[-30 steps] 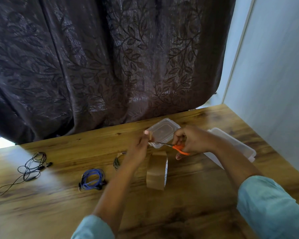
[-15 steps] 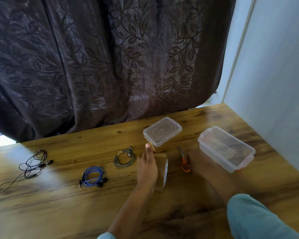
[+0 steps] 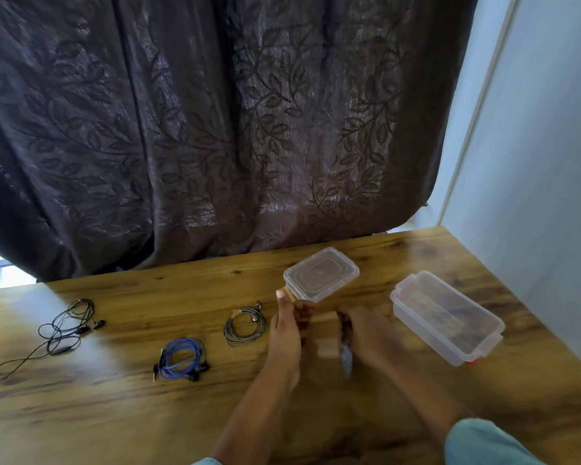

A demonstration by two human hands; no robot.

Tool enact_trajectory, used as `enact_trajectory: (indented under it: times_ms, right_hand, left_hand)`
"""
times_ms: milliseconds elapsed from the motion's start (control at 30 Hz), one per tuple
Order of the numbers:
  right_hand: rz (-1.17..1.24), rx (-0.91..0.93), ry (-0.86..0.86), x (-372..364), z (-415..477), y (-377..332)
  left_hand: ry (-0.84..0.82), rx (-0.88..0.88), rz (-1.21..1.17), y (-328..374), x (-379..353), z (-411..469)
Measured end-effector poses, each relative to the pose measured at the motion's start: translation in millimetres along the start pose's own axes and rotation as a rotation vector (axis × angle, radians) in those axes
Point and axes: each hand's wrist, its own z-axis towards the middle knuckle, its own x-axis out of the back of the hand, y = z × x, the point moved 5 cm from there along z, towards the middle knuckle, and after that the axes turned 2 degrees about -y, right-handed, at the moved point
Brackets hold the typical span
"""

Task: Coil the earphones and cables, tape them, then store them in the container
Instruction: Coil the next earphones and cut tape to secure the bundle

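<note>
Two bare forearms in pale blue sleeves reach over a wooden bench [image 3: 399,414], meeting at a brown tape roll [image 3: 326,333] that stands on edge and is smeared by motion blur.

The left grip [image 3: 284,333] is against the roll's left side. Its fingers bend in onto the roll and its thumb points straight up, with a short strip of tape [image 3: 287,293] stuck at the tip. The right grip [image 3: 366,333] closes on the roll's right side, fingers curled over its top and near face. How firmly either grip clamps is blurred.

Just beyond the left grip's thumb lies a clear plastic lid [image 3: 321,273], flat on the bench and touching the strip's far end. To the right of the right grip, a little apart, sits the clear open container [image 3: 446,317], long side angled.

Just left of the left grip lies a grey earphone coil [image 3: 245,327], wound in a neat ring. Further left and nearer the person is a blue coiled cable [image 3: 182,359]. Well to the left, black earphones [image 3: 61,330] lie loose and uncoiled.

A dark leaf-patterned curtain [image 3: 198,129] hangs behind the bench, with a pale wall [image 3: 534,162] on the right.
</note>
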Motion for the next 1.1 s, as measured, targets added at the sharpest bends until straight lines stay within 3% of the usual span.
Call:
enact_trajectory:
  times_ms: [267,467,533,600,700,800,867,967,1100]
  right_hand:
    - [-0.608,-0.071,-0.008,15,23,-40]
    - [-0.651,-0.168,-0.082,-9,34,-73]
    - [-0.61,-0.115,-0.086,-12,36,-92]
    - [-0.538,0.068,-0.066,-18,38,-125]
    - [-0.155,0.278,-0.057,-35,33,-176]
    - [0.312,0.26,-0.269,-69,36,-202]
    - [0.471,0.202,-0.362,-86,36,-208]
    - [0.574,0.195,-0.387,-99,40,-211]
    - [0.537,0.237,-0.343,-106,46,-217]
  left_hand:
    - [0.075,0.017,-0.081,-5,46,-1]
    - [0.1,-0.038,-0.08,3,103,-3]
    - [0.101,-0.047,-0.075,4,124,1]
    - [0.102,-0.039,-0.077,2,143,6]
    - [0.088,-0.024,-0.097,2,166,10]
    - [0.057,-0.035,-0.11,5,185,14]
    - [0.038,-0.038,-0.131,6,197,19]
    - [0.009,0.003,-0.134,4,211,31]
    - [-0.059,0.056,-0.113,-2,223,47]
